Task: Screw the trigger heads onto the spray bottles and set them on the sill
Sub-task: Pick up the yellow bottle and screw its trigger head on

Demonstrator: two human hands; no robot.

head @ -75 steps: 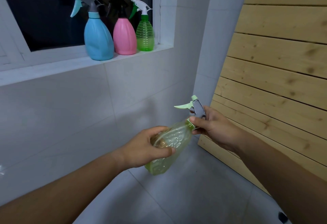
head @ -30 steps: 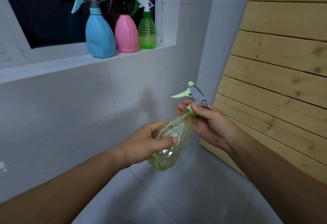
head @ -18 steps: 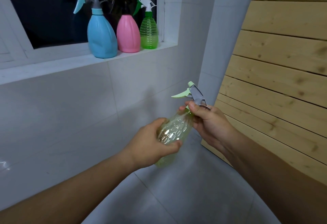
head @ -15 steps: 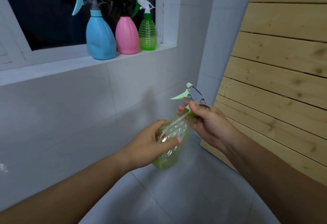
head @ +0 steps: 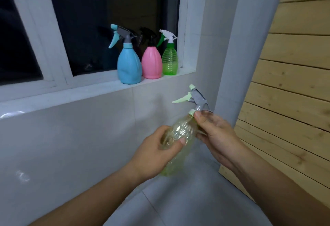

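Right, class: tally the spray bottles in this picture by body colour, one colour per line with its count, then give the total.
Blue: 1, the blue bottle on the sill
Pink: 1, the pink bottle beside it
Green: 1, the green bottle at the right end
Pale yellow: 1, the yellow bottle held by the left hand and right hand
Total: 4

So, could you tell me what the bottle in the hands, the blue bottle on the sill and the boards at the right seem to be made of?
The held bottle looks like clear yellow-green plastic: light passes through it and its ribbed wall glints. The blue bottle seems opaque plastic with a soft sheen. The boards look like bare pale wood, showing knots and grain.
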